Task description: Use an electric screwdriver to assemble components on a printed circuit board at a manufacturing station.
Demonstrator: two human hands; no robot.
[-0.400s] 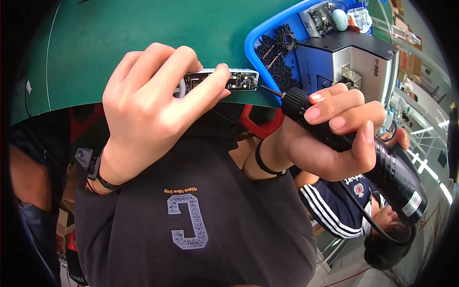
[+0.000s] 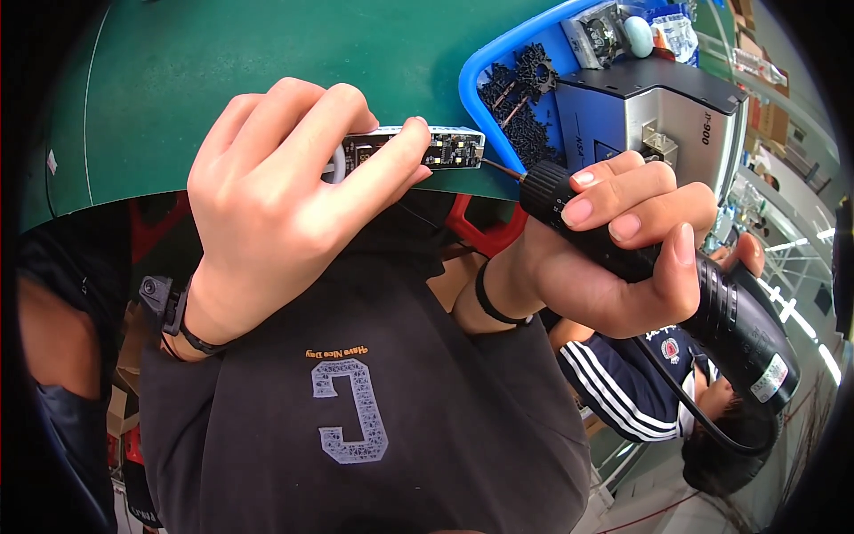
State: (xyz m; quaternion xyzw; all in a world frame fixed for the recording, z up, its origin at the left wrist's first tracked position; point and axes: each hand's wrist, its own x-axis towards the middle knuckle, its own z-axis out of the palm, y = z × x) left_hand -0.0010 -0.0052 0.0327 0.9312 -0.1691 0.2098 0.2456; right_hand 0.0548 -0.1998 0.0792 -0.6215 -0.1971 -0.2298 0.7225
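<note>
My left hand (image 2: pixel 276 196) pinches a slim white-cased device with an exposed black circuit board (image 2: pixel 456 151) between thumb and fingers, near the table's front edge. Wrapped in my right hand (image 2: pixel 614 276) is a black electric screwdriver (image 2: pixel 743 325), its cable hanging from the rear end. The thin bit (image 2: pixel 504 168) points left and its tip meets the right end of the device, or lies very close to it; any screw there is too small to make out. Much of the device is hidden behind my left fingers.
Beyond my right hand, a blue bin (image 2: pixel 471 89) holds many small black screws (image 2: pixel 520 129). A silver and black machine (image 2: pixel 685 125) stands beside them, with bagged parts behind. The green table (image 2: pixel 267 44) curves toward me. Another person in a striped sleeve (image 2: pixel 614 392) is at the right.
The screwdriver has shifted slightly left, bringing its bit from just short of the device to its right end. My left hand keeps its pinch on the device.
</note>
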